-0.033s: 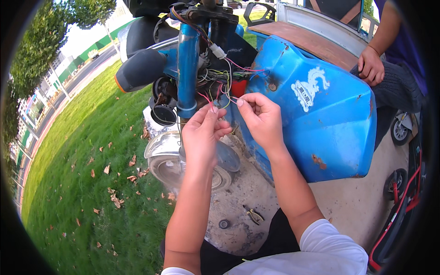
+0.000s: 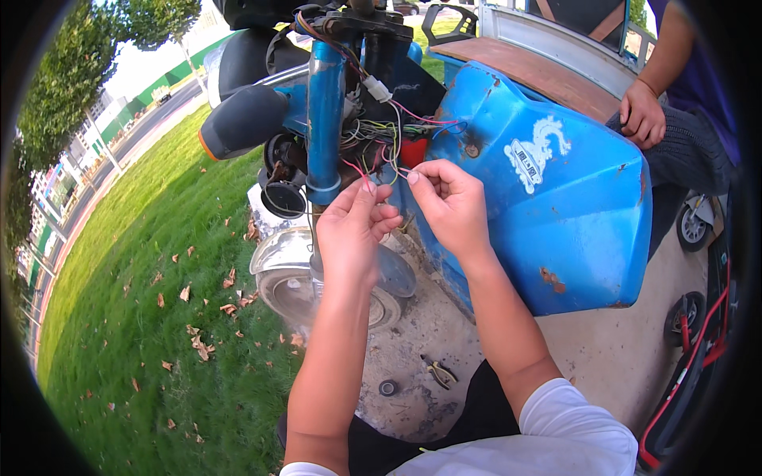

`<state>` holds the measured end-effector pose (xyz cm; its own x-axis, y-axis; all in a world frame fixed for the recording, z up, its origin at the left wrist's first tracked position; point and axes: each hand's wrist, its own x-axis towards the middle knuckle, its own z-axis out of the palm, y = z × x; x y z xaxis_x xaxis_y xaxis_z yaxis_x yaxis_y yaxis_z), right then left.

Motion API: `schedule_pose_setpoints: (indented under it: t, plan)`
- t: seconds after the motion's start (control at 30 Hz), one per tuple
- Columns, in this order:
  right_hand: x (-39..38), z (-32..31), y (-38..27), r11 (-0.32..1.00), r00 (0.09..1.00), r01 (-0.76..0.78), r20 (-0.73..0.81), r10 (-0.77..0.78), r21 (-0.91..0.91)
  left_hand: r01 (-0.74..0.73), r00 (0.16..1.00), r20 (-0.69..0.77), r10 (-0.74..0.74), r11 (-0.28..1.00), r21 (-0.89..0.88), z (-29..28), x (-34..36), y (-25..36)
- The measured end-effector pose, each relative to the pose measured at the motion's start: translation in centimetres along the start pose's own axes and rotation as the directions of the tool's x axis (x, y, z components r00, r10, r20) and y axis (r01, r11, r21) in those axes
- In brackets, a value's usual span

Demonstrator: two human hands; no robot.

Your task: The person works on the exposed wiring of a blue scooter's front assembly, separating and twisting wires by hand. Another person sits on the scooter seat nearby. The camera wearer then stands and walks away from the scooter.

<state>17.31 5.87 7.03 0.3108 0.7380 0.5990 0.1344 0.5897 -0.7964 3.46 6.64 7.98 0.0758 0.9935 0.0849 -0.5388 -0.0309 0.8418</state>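
Observation:
My left hand (image 2: 357, 230) pinches a thin pink-red wire (image 2: 355, 168) between thumb and forefinger, its other fingers half curled. Just to the right, my right hand (image 2: 454, 202) has thumb and forefinger closed on a thin pale wire (image 2: 402, 170). My fingertips hide both wire ends. Behind them, a tangle of bared, many-coloured wires (image 2: 381, 129) spills out beside the blue steering column (image 2: 324, 111) of a vehicle with its front opened up. A white plug connector (image 2: 378, 89) hangs above the tangle.
A dented blue body panel (image 2: 548, 222) stands close on the right. Below are the front wheel (image 2: 294, 289), pliers (image 2: 439, 371) and a black tape roll (image 2: 388, 388) on concrete. Grass (image 2: 159, 317) lies left. Another person's hand (image 2: 642, 115) rests on their knee at upper right.
My right hand has shifted very slightly left, toward my left hand. Both hands keep their pinch on the wires.

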Motion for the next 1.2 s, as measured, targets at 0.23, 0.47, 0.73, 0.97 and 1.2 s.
schedule_pose_setpoints:
  t: [0.23, 0.47, 0.73, 0.97, 1.2]
  plan:
    - [0.3, 0.2, -0.2, 0.993, 0.997, 0.011, 0.077, -0.002, -0.119, 0.048, 0.995, -0.062, -0.074, 0.937, -0.347, 0.4, 1.6, -1.5]
    - [1.4, 0.2, 0.3, 0.948, 0.964, 0.251, 0.136, -0.228, -0.193, 0.106, 0.987, -0.063, -0.149, 0.889, -0.446, 0.7, 3.1, -2.1]
    - [2.5, 2.0, 2.1, 0.958, 0.951, 0.257, 0.208, -0.227, -0.128, -0.047, 0.997, -0.067, 0.025, 0.937, -0.345, 0.6, 2.1, -3.4]
    - [1.8, 1.4, 2.1, 0.913, 0.95, 0.293, 0.196, -0.243, -0.285, -0.157, 0.986, -0.106, 0.128, 0.929, -0.335, 1.4, 1.9, -4.0]
    - [1.6, 1.3, 1.9, 0.946, 0.956, 0.268, 0.168, -0.239, -0.182, -0.156, 0.987, -0.027, 0.157, 0.92, -0.361, 1.1, 1.9, -4.6]
